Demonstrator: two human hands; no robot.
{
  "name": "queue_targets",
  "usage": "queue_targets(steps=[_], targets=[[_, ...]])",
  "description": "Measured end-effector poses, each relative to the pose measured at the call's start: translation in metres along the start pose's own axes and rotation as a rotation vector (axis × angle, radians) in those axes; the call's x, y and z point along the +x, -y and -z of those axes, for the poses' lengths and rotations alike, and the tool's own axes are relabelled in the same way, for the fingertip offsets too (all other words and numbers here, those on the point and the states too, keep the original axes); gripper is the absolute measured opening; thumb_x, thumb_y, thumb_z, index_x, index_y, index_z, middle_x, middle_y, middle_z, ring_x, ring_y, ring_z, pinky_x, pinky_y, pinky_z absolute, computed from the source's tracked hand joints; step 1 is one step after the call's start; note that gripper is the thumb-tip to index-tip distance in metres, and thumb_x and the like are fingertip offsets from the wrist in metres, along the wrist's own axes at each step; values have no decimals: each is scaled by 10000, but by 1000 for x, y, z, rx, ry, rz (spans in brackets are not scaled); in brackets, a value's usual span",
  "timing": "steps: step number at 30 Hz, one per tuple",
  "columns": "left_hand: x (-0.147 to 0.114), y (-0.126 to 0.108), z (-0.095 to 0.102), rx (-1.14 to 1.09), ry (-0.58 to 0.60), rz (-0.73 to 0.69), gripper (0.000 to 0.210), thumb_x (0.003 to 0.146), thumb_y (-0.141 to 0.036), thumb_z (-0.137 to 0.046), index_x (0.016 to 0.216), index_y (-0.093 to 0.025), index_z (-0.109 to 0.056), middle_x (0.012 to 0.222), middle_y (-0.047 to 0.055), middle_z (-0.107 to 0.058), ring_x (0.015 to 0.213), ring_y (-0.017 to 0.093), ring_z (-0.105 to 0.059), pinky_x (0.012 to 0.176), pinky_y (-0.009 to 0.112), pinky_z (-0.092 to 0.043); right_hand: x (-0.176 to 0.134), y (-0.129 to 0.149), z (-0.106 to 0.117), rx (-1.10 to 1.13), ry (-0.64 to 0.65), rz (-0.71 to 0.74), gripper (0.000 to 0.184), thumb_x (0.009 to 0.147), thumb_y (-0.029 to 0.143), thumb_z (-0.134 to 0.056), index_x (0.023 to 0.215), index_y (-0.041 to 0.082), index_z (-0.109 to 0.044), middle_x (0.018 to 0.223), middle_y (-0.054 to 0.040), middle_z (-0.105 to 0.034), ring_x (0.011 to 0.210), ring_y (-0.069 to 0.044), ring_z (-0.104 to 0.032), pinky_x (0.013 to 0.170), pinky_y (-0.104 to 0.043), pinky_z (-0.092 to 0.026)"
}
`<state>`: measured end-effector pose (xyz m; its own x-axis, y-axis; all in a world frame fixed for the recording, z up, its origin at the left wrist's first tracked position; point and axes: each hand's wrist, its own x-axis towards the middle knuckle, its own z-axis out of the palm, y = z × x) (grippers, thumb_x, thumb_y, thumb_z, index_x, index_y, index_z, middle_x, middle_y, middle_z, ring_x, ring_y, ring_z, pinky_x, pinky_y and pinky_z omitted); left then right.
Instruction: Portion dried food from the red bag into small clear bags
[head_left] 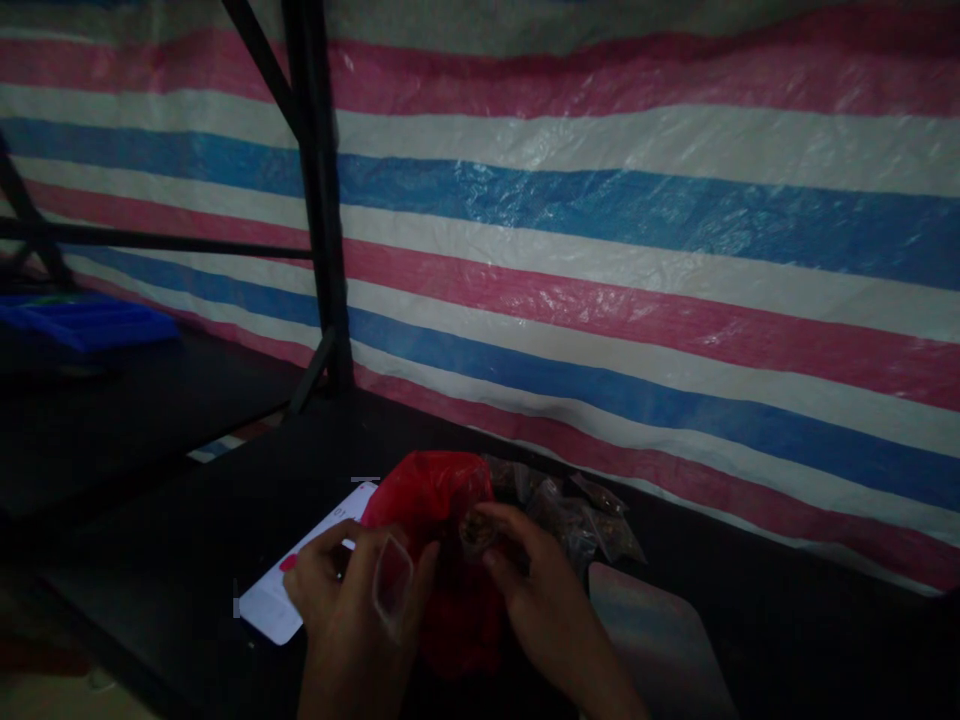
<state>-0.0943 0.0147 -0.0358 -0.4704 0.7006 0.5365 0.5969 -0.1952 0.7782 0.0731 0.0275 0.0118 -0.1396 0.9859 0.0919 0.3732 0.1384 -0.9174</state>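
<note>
Head view: left hand (352,590) fingers pinch a clear packet (393,582), right hand (536,585) fingers pinch a red bag (435,500).

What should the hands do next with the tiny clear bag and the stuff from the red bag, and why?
Probably slip the right hand's pinch of small brown bits into the little clear bag held by the left hand. Both hover close together over the red bag, and filled clear packets already lie behind.
</note>
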Motion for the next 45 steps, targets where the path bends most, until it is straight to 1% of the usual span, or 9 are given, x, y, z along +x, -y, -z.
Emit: queue_targets(steps=[4,11,15,19,24,27,32,39,45], targets=[[-1,12,2,106,110,-251,89,892,-298,-614,923,-274,-693,999,92,-632,930,322,-537,812,442,-441,-11,25,1,110,87,35,481,903,59,-546,1294,298,-691,1348,-17,-729,1280,-197,-673,1123,-356,-497],[-7,14,-1,28,224,-222,106,858,-213,-561,797,-278,-618,750,38,-640,729,266,-542,624,354,-397,-26,38,-13,-182,104,147,553,768,-8,-549,1180,312,-733,1257,-4,-705,1221,-194,-663,1096,-314,-487],[-10,4,1,28,290,-237,146,774,-206,-606,898,-270,-648,828,46,-663,789,282,-581,673,390,-439,-25,34,-15,-235,126,134,579,735,-24,-547,1170,309,-732,1268,-7,-661,1195,-185,-666,1058,-292,-496],[-10,1,2,-28,423,-240,240,846,-272,-631,1078,-280,-694,1008,68,-712,935,304,-627,803,458,-516,-21,31,-11,-239,58,145,549,721,-18,-572,1160,286,-702,1238,-14,-668,1182,-190,-663,1051,-292,-497],[-7,13,-2,-33,416,-180,385,842,-269,-703,1226,-303,-717,1172,81,-752,1109,336,-643,927,494,-548,-16,27,-6,-250,-13,142,449,723,-20,-574,1060,249,-699,1171,-33,-688,1148,-210,-671,1047,-334,-496],[-5,22,-5,-9,429,-213,397,867,-287,-729,1262,-318,-728,1110,68,-763,1047,315,-658,903,458,-562,-14,21,-5,-176,-10,101,443,751,2,-580,1086,262,-708,1179,-34,-706,1161,-228,-677,1055,-371,-499],[-8,33,-14,54,444,-281,528,878,-316,-751,1400,-322,-670,1127,76,-733,1046,314,-623,927,476,-554,-10,9,-5,57,142,-34,427,803,32,-550,1132,261,-699,1248,-44,-725,1204,-245,-692,1046,-396,-519],[-16,22,-16,-116,554,-236,858,841,-64,-545,1628,-363,-375,1354,99,-629,1248,318,-565,1090,555,-492,1,-5,-7,237,127,-91,351,820,122,-574,1129,210,-716,1229,-87,-752,1194,-271,-706,1080,-444,-497],[-10,16,-16,-238,528,-56,585,935,-291,-565,1517,-327,-528,1348,113,-629,1267,347,-575,1089,570,-498,4,-10,-3,520,122,-129,341,772,313,-699,1093,207,-740,1236,-104,-752,1190,-320,-710,1024,-488,-559]])
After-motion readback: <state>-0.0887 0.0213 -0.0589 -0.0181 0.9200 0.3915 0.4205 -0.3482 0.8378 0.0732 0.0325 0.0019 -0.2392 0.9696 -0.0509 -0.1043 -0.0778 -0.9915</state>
